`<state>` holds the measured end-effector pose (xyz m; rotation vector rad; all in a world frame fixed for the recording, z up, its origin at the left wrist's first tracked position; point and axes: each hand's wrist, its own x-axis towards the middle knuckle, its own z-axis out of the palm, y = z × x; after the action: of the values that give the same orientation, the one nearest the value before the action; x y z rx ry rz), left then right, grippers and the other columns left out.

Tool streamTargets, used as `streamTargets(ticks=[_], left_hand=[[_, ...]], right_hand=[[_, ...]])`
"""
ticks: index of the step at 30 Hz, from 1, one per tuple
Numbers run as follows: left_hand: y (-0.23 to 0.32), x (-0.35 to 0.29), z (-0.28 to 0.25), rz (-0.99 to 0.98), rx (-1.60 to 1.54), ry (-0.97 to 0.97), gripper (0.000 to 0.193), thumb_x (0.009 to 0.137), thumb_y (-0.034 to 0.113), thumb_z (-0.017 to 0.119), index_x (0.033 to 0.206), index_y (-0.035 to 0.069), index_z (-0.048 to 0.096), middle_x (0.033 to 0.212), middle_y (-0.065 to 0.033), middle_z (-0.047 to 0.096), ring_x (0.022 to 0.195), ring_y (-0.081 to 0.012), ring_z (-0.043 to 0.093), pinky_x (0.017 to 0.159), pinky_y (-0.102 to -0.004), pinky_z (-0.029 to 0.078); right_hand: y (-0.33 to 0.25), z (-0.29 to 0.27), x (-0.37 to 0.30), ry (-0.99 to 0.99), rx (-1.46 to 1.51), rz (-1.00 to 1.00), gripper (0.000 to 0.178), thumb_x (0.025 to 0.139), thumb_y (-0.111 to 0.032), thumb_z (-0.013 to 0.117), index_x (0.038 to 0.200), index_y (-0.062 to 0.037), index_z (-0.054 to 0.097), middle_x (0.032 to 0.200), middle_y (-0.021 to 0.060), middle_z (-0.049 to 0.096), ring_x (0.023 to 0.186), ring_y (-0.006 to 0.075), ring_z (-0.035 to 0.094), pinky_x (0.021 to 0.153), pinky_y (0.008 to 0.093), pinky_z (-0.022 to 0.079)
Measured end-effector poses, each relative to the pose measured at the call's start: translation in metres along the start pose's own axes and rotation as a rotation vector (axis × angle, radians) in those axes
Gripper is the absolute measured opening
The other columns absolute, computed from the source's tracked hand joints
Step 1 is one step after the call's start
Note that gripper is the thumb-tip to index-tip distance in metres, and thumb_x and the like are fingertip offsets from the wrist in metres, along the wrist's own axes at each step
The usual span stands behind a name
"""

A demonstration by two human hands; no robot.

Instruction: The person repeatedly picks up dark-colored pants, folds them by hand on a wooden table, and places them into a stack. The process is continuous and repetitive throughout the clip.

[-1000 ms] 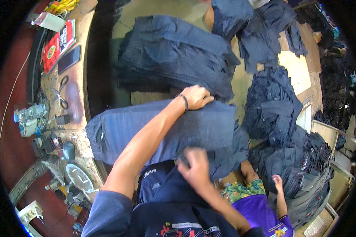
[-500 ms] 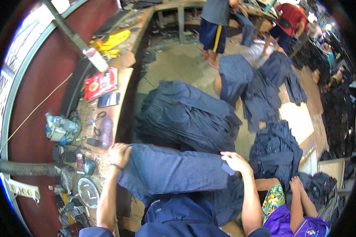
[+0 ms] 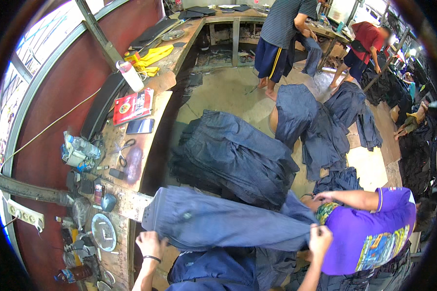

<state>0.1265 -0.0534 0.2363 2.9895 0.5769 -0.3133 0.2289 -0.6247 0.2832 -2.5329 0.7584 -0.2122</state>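
A pair of dark blue-grey trousers [image 3: 228,218] stretches sideways in front of me, its left end blurred. My right hand [image 3: 320,238] is closed on the narrower right end. Just below the wide left end is my left hand [image 3: 152,246], thumb apart from loosely bent fingers, with no cloth seen in it. A dark band circles that wrist. Beyond the trousers lies a large heap of similar dark garments [image 3: 233,150]. More dark fabric covers my lap area.
Along the left, a wooden bench [image 3: 153,114] holds scissors [image 3: 125,151], a phone [image 3: 140,126], a red packet [image 3: 132,106] and a white bottle [image 3: 131,77]. Close on my right sits a person in a purple shirt [image 3: 359,233]. Other people stand farther back near garment heaps [image 3: 320,136].
The trousers' left end has come away from my left hand, which is lower now. My right hand has moved right and down with the other end. The purple-shirted person has leaned forward.
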Motion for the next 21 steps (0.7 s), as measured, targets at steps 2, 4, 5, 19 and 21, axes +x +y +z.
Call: streamTargets(ticks=[2,4,5,19,21], left_hand=[[0.063,-0.002,-0.026,0.304,0.143,-0.415,0.053,0.089,0.059,0.072,0.102,0.007,0.073,0.110,-0.0195,0.076,0.109,-0.0393,0.068,0.098,-0.0586,0.048],[0.153,-0.009,-0.050,0.613,-0.376,-0.614,0.052,0.096,0.053,0.071,0.102,0.002,0.066,0.095,-0.0292,0.072,0.093,-0.0491,0.072,0.082,-0.0591,0.055],[0.203,-0.006,-0.058,0.745,-0.467,-0.775,0.051,0.103,0.051,0.066,0.111,0.002,0.058,0.094,-0.0332,0.069,0.094,-0.0524,0.070,0.081,-0.0590,0.056],[0.455,0.092,-0.031,0.609,-1.409,-0.375,0.045,0.113,0.038,0.048,0.144,0.006,0.048,0.105,-0.0374,0.068,0.100,-0.0581,0.065,0.086,-0.0616,0.053],[0.453,0.110,-0.037,0.596,-1.262,-0.473,0.045,0.114,0.040,0.046,0.145,0.008,0.049,0.095,-0.0337,0.070,0.093,-0.0579,0.067,0.083,-0.0617,0.054]], right_hand=[[-0.003,-0.052,0.022,0.323,0.024,-0.103,0.045,0.100,-0.031,0.072,0.074,0.0032,0.059,0.062,0.0096,0.052,0.062,0.0182,0.044,0.059,0.0445,0.039],[-0.015,-0.098,0.049,0.419,-0.007,0.027,0.048,0.105,-0.036,0.069,0.077,0.0021,0.058,0.064,0.0048,0.048,0.064,0.0148,0.042,0.058,0.0406,0.036],[-0.024,-0.116,0.063,0.429,0.003,0.041,0.048,0.106,-0.035,0.068,0.079,0.0024,0.058,0.066,0.0029,0.047,0.066,0.0138,0.040,0.059,0.0389,0.035],[-0.147,-0.176,0.345,0.568,-0.587,-0.172,0.051,0.102,-0.055,0.062,0.111,-0.0062,0.073,0.107,0.0243,0.077,0.102,0.0467,0.073,0.087,0.0542,0.055],[-0.155,-0.163,0.383,0.514,-0.622,-0.115,0.052,0.101,-0.057,0.062,0.116,-0.0077,0.073,0.111,0.0236,0.077,0.105,0.0467,0.073,0.090,0.0543,0.056]])
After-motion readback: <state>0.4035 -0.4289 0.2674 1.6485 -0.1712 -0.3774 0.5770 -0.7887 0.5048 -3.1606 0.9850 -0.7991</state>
